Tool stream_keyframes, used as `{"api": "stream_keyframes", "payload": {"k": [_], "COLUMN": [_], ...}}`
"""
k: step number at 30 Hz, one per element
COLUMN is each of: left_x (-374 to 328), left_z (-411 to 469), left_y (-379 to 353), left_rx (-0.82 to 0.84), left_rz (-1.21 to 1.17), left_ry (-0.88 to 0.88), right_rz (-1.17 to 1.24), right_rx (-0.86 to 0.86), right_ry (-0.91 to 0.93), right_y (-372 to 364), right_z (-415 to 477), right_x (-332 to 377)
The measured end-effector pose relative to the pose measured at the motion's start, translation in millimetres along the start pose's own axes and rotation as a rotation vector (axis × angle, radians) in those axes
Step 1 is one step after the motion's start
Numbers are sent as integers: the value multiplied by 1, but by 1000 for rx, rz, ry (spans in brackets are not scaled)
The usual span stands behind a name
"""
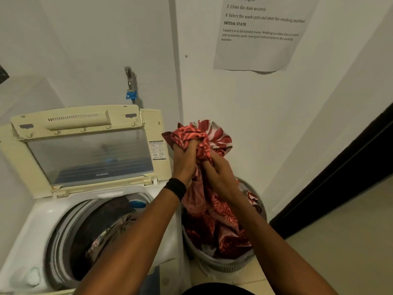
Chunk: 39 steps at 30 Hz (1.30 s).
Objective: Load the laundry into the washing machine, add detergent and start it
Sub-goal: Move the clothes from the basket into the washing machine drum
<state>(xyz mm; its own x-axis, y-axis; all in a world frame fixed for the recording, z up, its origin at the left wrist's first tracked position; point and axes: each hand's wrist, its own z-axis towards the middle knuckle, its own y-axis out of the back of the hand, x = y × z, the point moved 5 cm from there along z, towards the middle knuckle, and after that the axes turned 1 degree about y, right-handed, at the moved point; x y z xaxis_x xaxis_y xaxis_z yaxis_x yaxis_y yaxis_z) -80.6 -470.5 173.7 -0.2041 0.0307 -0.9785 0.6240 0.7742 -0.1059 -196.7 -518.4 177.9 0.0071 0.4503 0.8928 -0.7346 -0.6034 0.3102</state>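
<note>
Head view looks down on my two hands raised over the laundry basket (223,265), which stands on the floor just beside the washing machine (36,228), on its right. My left hand (184,159), with a black wristband (175,188), is curled tight round a bunched fistful of the red patterned cloth (213,211). My right hand (220,174) grips the same cloth just below and beside it. The top of the cloth bulges above my fingers, and its long tail hangs down into the basket, where more red laundry lies.

The machine's lid (85,156) is propped up and the drum (70,237) is open, with a floral garment (106,238) and something dark already inside. So I judge I am partway through loading, with detergent and starting not yet reached.

Next I need to lift until the tail clears the basket rim, then swing the bundle left over the machine's edge and let it fall into the drum. The hanging length could snag on the rim or drag other pieces out. I cannot see a detergent container from here.
</note>
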Motion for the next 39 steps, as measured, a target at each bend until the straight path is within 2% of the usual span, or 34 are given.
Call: {"api": "stream_keyframes", "payload": {"k": [3,4,6,8,12,15,19,21,23,25,27,28,30,34,37,39], "left_x": [5,5,5,0,-22,-29,-34,-29,-19,-13,-9,-7,-11,-17,-17,-11], "left_z": [2,2,4,12,25,30,26,22,16,10,12,14,7,-14,-18,-11], "left_y": [-6,-6,-1,5,9,15,36,43,43,33,20,15,3,1,4,3], "left_rx": [-37,-55,-97,-113,-57,-88,-203,-244,-248,-232,-196,-153,-17,233,341,278], "left_rz": [-107,-106,-102,-155,-218,-117,142,264,324,408,475,423,238,-117,4,136], "left_ry": [13,9,13,0,-81,-146,-288,-342,-376,-440,-468,-400,-252,0,-64,-109], "right_rz": [21,32,-74,-130,-174,-190,-89,13,256,433,342,247,101,36,-3,8], "right_rx": [-338,-392,-389,-270,155,255,231,35,-164,-258,-323,-328,-318,-341,-281,-195], "right_ry": [73,106,187,104,-355,-439,-327,-208,-88,19,89,132,166,129,113,133], "right_y": [10,13,15,18,-5,-13,40,80,103,101,83,70,44,28,24,16], "right_z": [0,-1,-5,-15,-44,-55,-40,-22,-7,7,21,27,33,31,32,29], "right_x": [6,7,0,-28,-110,-123,-65,-22,20,48,57,56,43,13,1,4]}}
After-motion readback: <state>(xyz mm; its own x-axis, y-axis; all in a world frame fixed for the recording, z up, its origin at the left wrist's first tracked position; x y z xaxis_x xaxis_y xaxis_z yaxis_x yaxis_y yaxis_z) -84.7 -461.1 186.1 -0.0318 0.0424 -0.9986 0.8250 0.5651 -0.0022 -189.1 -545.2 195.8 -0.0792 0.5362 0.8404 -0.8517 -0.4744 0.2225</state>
